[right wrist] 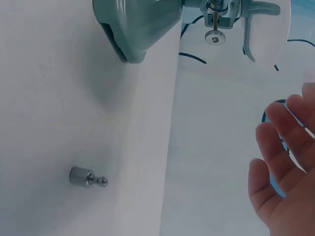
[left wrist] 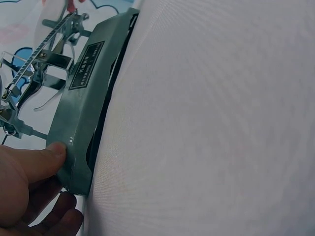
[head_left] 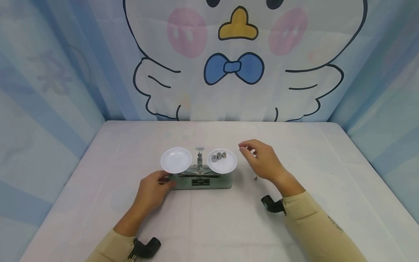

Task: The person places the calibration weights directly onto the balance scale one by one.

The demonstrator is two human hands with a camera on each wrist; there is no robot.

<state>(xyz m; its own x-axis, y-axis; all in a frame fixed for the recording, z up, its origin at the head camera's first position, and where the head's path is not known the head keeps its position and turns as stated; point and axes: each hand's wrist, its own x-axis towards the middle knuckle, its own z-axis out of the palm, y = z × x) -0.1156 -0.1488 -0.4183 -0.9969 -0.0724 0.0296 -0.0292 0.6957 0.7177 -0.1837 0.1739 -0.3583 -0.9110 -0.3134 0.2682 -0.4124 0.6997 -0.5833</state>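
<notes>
A green balance scale (head_left: 209, 183) with two white pans stands in the middle of the table. My left hand (head_left: 151, 189) grips the left end of its base; in the left wrist view the thumb (left wrist: 58, 149) presses the front face and the other fingers curl behind. Three small metal weights (head_left: 219, 155) sit together on the right pan (head_left: 226, 167). The left pan (head_left: 176, 160) holds nothing. Just right of the right pan hovers my right hand (head_left: 262, 158), fingers loosely bent, with nothing seen in it. One more small weight (right wrist: 80, 176) lies on the table below that hand.
A pale cloth (head_left: 209, 225) covers the table. Behind it hangs a curtain (head_left: 229, 98) with a cartoon figure, and blue curtains (head_left: 386, 109) close off both sides. A black wrist camera (head_left: 272, 204) juts inward from the right sleeve.
</notes>
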